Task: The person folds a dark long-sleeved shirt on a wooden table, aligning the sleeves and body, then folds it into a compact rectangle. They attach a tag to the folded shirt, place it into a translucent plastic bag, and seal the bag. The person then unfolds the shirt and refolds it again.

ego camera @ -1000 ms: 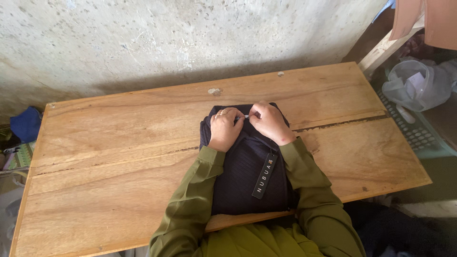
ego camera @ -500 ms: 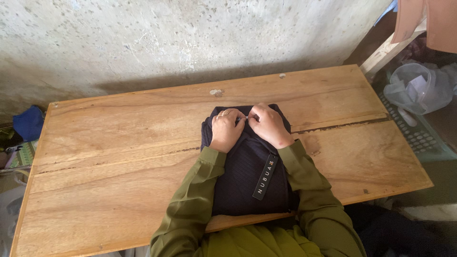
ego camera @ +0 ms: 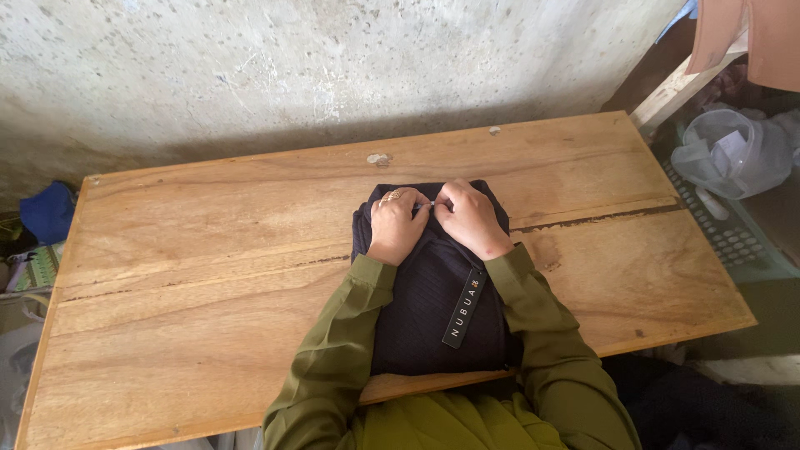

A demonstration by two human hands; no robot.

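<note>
Resting at the far end of a dark folded garment [ego camera: 429, 292] on the wooden bench [ego camera: 192, 275], left hand [ego camera: 398, 225] and right hand [ego camera: 468, 218] meet, fingers closed, pinching its top edge.

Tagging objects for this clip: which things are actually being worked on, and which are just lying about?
In use:
- dark bag
- left hand, fingers at the bag's top edge
- right hand, same spot
- wooden table under the bag

Lying about:
- blue cloth
- clear plastic bag
- green crate
</note>
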